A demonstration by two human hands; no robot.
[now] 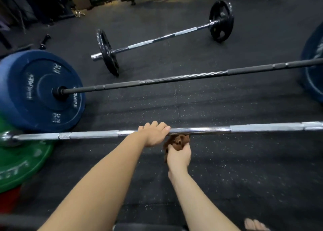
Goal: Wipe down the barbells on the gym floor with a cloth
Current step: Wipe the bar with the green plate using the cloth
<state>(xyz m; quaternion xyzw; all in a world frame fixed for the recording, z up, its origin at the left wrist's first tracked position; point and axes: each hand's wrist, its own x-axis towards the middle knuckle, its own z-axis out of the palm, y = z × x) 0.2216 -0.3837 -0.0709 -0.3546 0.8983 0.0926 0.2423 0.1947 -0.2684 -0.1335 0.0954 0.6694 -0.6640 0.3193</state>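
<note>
— Where's the cloth from where you're watching?

— I see the cloth [178, 140], brown and bunched up, in the right hand [178, 156]. That hand's fingers are curled round it from below, and they push it up against the underside of the chrome barbell [262, 128].

— And the other hand?

— The left hand [154, 134] sits on top of the same bar, just left of the cloth. Its fingers [158, 125] are wrapped over the far side of the bar, gripping it.

— Where does that bar lie?

— It's the one nearest to me and runs straight across the view, above the dark speckled floor [236, 169]. Its left end goes into a green plate [21, 160].

— The other bars?

— I count two. The black barbell [174, 80] lies beyond it, apart from both hands, with a blue plate [40, 90] on its left end marked 20 KG. There's more blue at its right end, cut off by the picture's edge. The far barbell [166, 36] lies farther back at an angle, with a black plate on each end.

— Anything else close by?

— Some toes [255, 224] at the bottom right corner, on the floor.
</note>
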